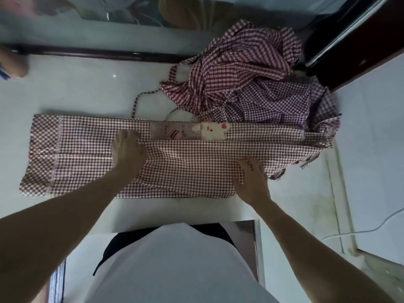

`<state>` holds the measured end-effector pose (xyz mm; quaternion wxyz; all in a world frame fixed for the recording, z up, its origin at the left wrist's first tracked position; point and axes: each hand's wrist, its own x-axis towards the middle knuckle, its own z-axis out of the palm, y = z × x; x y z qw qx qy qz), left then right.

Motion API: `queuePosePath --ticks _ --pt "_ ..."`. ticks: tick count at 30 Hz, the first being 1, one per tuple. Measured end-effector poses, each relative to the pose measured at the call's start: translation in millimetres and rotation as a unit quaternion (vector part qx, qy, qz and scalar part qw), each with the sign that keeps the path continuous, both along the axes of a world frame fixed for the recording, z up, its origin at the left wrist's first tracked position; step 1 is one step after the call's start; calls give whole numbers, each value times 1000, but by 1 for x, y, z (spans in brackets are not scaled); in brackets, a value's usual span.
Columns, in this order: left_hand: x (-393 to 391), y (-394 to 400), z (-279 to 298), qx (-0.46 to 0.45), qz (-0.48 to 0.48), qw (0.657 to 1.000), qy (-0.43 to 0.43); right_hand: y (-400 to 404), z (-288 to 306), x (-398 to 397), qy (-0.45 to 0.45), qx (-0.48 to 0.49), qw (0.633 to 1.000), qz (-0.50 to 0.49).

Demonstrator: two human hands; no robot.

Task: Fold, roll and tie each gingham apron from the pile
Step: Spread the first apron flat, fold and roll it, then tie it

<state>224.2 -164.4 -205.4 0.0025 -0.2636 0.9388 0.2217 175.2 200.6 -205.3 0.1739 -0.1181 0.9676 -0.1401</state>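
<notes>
A red-and-white gingham apron (185, 162) lies folded into a long strip across the white floor, with a cartoon patch (209, 131) showing on its far layer. My left hand (126, 149) rests on the left-middle of the strip, its fingers curled at the edge of the upper fold. My right hand (251, 178) lies flat with spread fingers on the right part of the near layer. A crumpled pile of gingham aprons (251, 77), red and purple checks, sits just beyond the strip at the back right, with thin ties trailing toward the strip.
A dark wooden furniture piece (354, 47) stands at the back right beside the pile. A dark strip (87, 54) runs along the far floor edge. A white cable (371, 226) lies at the right. Another person's foot (13, 62) shows at far left.
</notes>
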Motion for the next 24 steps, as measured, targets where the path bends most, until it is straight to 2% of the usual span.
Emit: queuePosePath --ticks 2,3,6,8,11,14,19,22,24 --pt "3 35 7 9 -116 990 75 3 -4 -4 -29 0 999 21" --pt "4 53 8 29 -177 982 67 5 -7 -6 -37 -1 999 33" --pt "6 95 -2 52 -286 950 -117 7 -13 -15 -57 3 995 85" --pt "6 102 -14 36 -275 931 -237 12 -15 -20 -76 0 989 123" --pt "9 95 -26 10 -222 921 -321 32 -18 -31 -63 40 982 172" --pt "16 86 -26 17 -153 934 -323 51 -19 -47 -47 120 981 147" --pt "26 72 -26 43 -111 945 -305 73 -15 -80 10 148 982 113" --pt "21 76 -23 58 -93 941 -319 82 -12 -98 -20 172 980 97" --pt "18 85 -18 21 -99 943 -318 79 -12 -106 -48 187 976 97"
